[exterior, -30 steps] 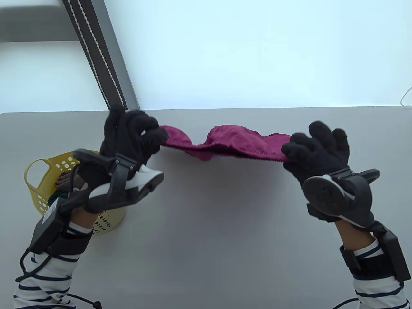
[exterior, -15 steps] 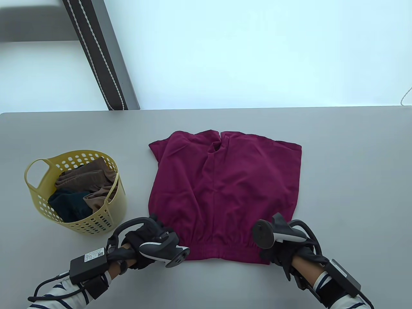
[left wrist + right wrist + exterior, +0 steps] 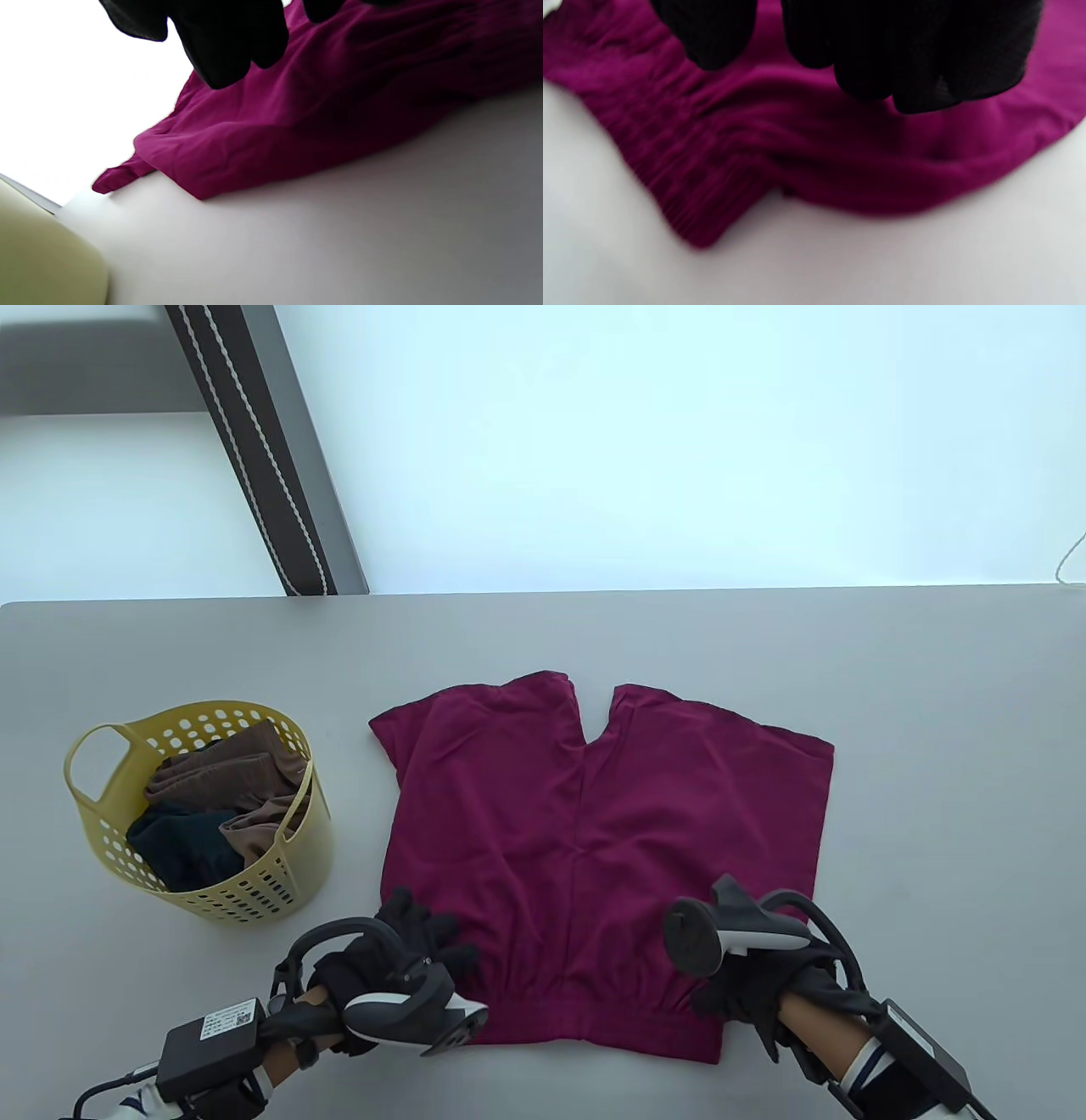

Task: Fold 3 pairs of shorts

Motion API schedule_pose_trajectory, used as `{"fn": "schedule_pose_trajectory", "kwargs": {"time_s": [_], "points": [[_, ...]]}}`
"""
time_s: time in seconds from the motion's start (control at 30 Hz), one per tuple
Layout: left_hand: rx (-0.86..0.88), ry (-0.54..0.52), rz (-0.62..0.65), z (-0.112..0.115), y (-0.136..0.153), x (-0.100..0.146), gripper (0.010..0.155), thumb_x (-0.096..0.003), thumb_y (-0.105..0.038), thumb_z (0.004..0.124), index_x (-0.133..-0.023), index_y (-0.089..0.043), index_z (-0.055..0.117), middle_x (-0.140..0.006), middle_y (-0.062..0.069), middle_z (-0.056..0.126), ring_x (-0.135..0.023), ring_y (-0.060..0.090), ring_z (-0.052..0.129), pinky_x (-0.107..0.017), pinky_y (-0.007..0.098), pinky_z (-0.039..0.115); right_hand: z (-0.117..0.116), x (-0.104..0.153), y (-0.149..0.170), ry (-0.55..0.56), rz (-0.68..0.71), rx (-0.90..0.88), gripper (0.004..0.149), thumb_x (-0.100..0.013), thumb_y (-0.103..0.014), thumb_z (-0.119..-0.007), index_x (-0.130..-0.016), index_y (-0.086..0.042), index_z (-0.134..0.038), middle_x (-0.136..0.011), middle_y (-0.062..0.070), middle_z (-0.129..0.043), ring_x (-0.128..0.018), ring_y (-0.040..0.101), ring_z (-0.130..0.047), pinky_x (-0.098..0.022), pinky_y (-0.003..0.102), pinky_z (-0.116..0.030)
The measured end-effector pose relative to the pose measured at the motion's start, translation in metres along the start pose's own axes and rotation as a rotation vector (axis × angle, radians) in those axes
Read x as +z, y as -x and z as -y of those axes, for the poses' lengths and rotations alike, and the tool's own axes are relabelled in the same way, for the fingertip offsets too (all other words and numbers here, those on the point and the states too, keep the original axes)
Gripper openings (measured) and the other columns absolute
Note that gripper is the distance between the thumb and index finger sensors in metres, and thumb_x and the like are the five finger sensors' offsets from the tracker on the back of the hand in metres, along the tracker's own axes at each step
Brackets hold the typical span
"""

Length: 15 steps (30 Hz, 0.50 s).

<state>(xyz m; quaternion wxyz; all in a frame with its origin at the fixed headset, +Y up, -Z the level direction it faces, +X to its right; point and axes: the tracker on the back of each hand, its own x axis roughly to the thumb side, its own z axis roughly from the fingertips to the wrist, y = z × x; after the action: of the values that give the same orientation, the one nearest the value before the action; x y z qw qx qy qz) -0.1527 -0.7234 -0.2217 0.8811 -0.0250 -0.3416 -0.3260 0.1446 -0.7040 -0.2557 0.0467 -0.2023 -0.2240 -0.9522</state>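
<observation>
While the magenta shorts (image 3: 594,848) lie spread flat on the grey bench (image 3: 933,729), waistband at the near edge and legs pointing far, both hands sit at the waistband corners. Left hand (image 3: 399,950) at the near-left corner: fingers (image 3: 424,920) look spread and straight, resting on or just over the cloth, so released, not pinching. Right hand (image 3: 747,984) at the near-right corner, mostly hidden under its tracker; right wrist view shows fingers (image 3: 916,63) over gathered elastic, blurred, so cannot tell if it grips or just presses. Yellow basket (image 3: 93,806) stands left of the shorts, with brown and dark garments inside. Step judged: laying out and smoothing the first pair, no fold made yet. Next move likely calls for grasping one side edge and carrying it across to the other, leg onto leg, keeping the waistband lined up.
</observation>
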Motion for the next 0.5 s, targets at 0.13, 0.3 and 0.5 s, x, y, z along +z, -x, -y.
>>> {"fn": "schedule_pose_trajectory", "kwargs": {"time_s": [0.13,0.3,0.5], "points": [[0.010,0.104,-0.157,0.002,0.024,-0.046,0.075,-0.0501,-0.045,0.040,-0.111,-0.003,0.029,-0.115,0.027,0.058,-0.097,0.043,0.081,-0.071,0.067,0.061,0.039,-0.041,0.011,0.112,-0.174,-0.192,0.067,-0.051,-0.049,-0.059,-0.092,0.003,-0.056,-0.081,0.033,-0.079,-0.062,0.046,-0.097,-0.041,0.052,-0.084],[-0.002,0.274,-0.200,0.017,0.028,-0.081,0.073,-0.0475,-0.047,0.033,-0.105,-0.013,0.063,-0.114,0.036,0.051,-0.095,0.046,0.079,-0.069,0.070,0.060,0.027,-0.103,0.023,-0.216,-0.348,-0.352,0.095,-0.049,-0.063,-0.047,-0.103,0.015,-0.033,-0.074,0.044,-0.080,-0.046,0.043,-0.105,-0.026,0.047,-0.091],[0.018,0.321,-0.102,0.017,0.011,-0.072,0.072,-0.0469,-0.049,0.034,-0.103,-0.018,0.067,-0.115,0.035,0.049,-0.096,0.047,0.078,-0.069,0.070,0.059,0.014,-0.139,0.054,-0.307,-0.627,-0.290,0.099,-0.047,-0.065,-0.044,-0.103,0.016,-0.030,-0.065,0.053,-0.077,-0.047,0.051,-0.102,-0.023,0.047,-0.091]]}}
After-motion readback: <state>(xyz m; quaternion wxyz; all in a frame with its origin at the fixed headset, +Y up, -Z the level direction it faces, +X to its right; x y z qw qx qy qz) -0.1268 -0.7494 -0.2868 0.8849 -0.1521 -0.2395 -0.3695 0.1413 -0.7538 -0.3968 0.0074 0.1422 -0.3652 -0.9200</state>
